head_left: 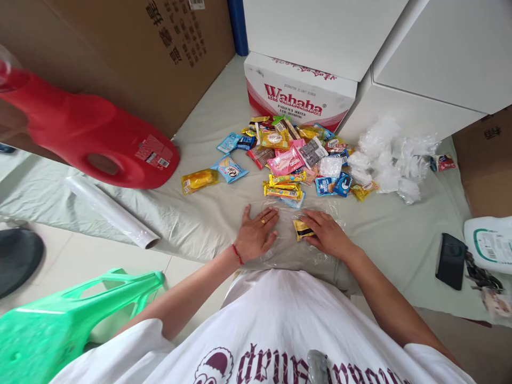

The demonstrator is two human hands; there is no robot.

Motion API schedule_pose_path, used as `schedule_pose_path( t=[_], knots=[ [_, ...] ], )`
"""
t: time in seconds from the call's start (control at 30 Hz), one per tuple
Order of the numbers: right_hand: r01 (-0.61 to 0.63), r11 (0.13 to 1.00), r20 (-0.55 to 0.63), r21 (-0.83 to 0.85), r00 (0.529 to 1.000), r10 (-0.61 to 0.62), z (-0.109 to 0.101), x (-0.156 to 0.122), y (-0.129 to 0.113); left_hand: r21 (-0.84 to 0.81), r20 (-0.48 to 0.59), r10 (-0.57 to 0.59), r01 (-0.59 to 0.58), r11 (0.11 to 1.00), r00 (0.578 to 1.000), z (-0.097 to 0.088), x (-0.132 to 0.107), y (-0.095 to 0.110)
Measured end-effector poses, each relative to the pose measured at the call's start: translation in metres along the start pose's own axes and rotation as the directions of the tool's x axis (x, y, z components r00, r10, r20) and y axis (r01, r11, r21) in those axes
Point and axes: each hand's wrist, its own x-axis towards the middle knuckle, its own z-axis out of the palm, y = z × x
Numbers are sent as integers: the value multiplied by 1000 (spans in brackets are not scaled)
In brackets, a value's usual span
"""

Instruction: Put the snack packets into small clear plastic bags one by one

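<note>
In front of my body a sheet of clear plastic film (pixel 285 250) lies spread on the cloth. My left hand (pixel 256 233) rests flat on the film's left side, fingers stretched and holding nothing. On the right side, my right hand (pixel 328 233) has its fingers and thumb at a small yellow-and-black snack packet (pixel 302 229), which lies on the film and is partly covered by the fingers. Just beyond my hands is a pile of wrapped snacks, among them a pink packet (pixel 287 161) and several yellow sticks (pixel 283 192).
Crumpled clear plastic bags (pixel 386 157) lie right of the pile. Behind it stands a white Wahaba carton (pixel 298 93). To the left are a red detergent bottle (pixel 100 136), a plastic film roll (pixel 114 213) and a green stool (pixel 60 314). A phone (pixel 450 261) lies far right.
</note>
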Motion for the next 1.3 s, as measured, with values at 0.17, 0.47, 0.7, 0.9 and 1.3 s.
schedule_pose_path(
  t=[0.17,0.47,0.7,0.9,1.3],
  knots=[
    [-165,985,-136,53,976,171,-19,-41,37,45,25,-54,52,998,998,5,-16,4],
    [-358,927,-289,-110,904,315,-70,20,78,91,64,-127,121,989,990,10,-34,12],
    [-149,952,-52,-267,989,140,-34,144,-7,115,48,-131,125,986,990,11,-35,16],
    [-181,953,89,-242,974,208,-28,156,-10,64,-10,-147,148,987,989,8,-33,16],
    [54,992,33,113,998,-58,-85,31,-13,19,-62,-232,233,972,971,7,-18,15]
  ],
)
